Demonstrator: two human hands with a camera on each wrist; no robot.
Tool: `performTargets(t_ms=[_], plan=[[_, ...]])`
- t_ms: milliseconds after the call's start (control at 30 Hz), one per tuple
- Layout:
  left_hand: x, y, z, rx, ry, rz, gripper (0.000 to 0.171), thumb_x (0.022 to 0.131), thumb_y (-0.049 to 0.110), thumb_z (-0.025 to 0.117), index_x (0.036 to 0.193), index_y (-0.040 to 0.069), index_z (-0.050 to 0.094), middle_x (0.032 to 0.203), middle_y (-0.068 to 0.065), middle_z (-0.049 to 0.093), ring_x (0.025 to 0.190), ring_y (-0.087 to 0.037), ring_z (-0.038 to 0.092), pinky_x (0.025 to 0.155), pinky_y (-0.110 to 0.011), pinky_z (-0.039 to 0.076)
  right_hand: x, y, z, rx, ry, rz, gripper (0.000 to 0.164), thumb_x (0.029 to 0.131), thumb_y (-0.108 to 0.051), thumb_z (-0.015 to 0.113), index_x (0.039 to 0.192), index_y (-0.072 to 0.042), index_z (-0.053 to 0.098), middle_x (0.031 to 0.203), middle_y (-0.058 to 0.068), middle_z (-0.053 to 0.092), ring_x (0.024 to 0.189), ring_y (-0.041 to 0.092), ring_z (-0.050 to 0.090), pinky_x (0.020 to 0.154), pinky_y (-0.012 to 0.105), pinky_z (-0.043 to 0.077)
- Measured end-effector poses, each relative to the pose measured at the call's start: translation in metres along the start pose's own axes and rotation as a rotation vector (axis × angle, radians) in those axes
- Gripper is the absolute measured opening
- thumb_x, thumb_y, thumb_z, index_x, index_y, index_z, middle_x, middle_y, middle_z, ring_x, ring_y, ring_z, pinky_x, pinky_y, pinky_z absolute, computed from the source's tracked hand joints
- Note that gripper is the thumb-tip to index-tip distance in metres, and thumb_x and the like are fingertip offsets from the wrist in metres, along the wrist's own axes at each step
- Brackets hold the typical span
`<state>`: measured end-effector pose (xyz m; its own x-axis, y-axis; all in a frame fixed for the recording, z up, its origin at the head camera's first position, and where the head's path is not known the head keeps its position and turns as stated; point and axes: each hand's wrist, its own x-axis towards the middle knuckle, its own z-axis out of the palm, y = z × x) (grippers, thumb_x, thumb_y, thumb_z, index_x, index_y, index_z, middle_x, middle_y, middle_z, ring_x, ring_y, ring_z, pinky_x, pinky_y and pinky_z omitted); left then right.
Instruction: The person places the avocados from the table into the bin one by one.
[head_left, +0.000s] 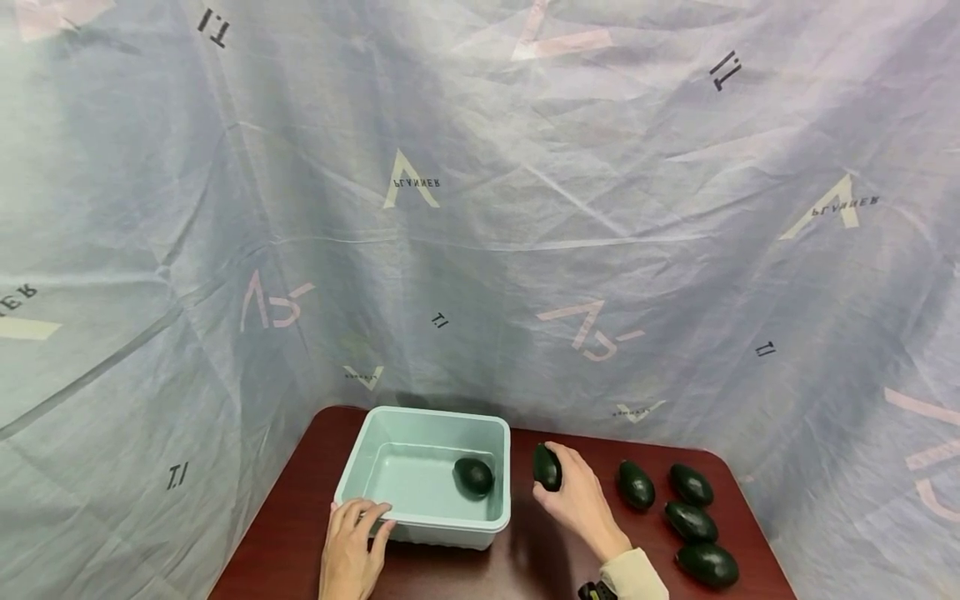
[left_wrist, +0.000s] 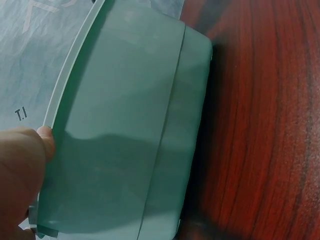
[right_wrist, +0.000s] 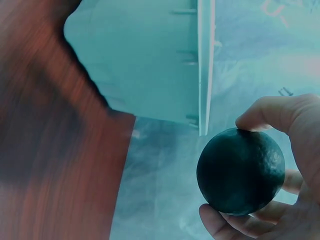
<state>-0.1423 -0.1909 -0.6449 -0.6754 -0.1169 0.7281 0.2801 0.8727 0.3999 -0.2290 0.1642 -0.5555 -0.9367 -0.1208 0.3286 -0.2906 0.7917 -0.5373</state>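
A dark green avocado [head_left: 547,467] is held in my right hand [head_left: 577,496], raised above the table just right of a pale green plastic bin [head_left: 442,523]. In the right wrist view, thumb and fingers wrap round the avocado [right_wrist: 241,171], and the bin's side wall [right_wrist: 145,65] stands beyond it. My left hand [head_left: 352,542] grips the bin's near rim at its left corner, fingers over the edge. The left wrist view shows the thumb [left_wrist: 46,142] against the rim's outer side. Inside the bin, one avocado [head_left: 474,477] lies at the right.
Several more avocados lie on the right of the dark red table [head_left: 277,525], among them a single one [head_left: 636,485] closer to my right hand and a column [head_left: 691,522] further right. A printed grey-white cloth [head_left: 480,250] hangs round the table's back and sides.
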Motion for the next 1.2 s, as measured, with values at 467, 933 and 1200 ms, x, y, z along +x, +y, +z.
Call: performTargets(t_ms=[467, 933, 1200], plan=[[-0.001, -0.001, -0.002, 0.012, -0.015, 0.002, 0.026, 0.078, 0.015, 0.091, 0.102, 0.015, 0.08, 0.102, -0.003, 0.067, 0.11, -0.031, 0.061, 0.113, -0.075, 0.04, 0.002, -0.026, 0.007, 0.03, -0.006, -0.098, 0.064, 0.083, -0.024, 0.085, 0.142, -0.012, 0.064, 0.136, 0.006, 0.068, 0.118, 0.025, 0.068, 0.097, 0.046, 0.061], [0.002, -0.002, -0.002, 0.004, -0.004, 0.016, 0.027, 0.077, 0.015, 0.092, 0.102, 0.015, 0.08, 0.101, -0.003, 0.067, 0.109, -0.031, 0.061, 0.105, -0.078, 0.042, 0.003, -0.047, 0.023, 0.039, -0.038, -0.188, 0.065, 0.082, -0.022, 0.085, 0.143, -0.01, 0.064, 0.138, 0.009, 0.067, 0.121, 0.027, 0.068, 0.099, 0.049, 0.061], [-0.001, -0.002, -0.001, -0.01, -0.006, 0.003, 0.029, 0.075, 0.014, 0.093, 0.101, 0.018, 0.08, 0.1, 0.0, 0.066, 0.108, -0.03, 0.06, 0.103, -0.079, 0.043, -0.001, -0.054, 0.034, 0.047, -0.061, -0.234, 0.064, 0.083, -0.021, 0.086, 0.143, -0.013, 0.064, 0.14, 0.009, 0.067, 0.12, 0.026, 0.068, 0.095, 0.048, 0.062]])
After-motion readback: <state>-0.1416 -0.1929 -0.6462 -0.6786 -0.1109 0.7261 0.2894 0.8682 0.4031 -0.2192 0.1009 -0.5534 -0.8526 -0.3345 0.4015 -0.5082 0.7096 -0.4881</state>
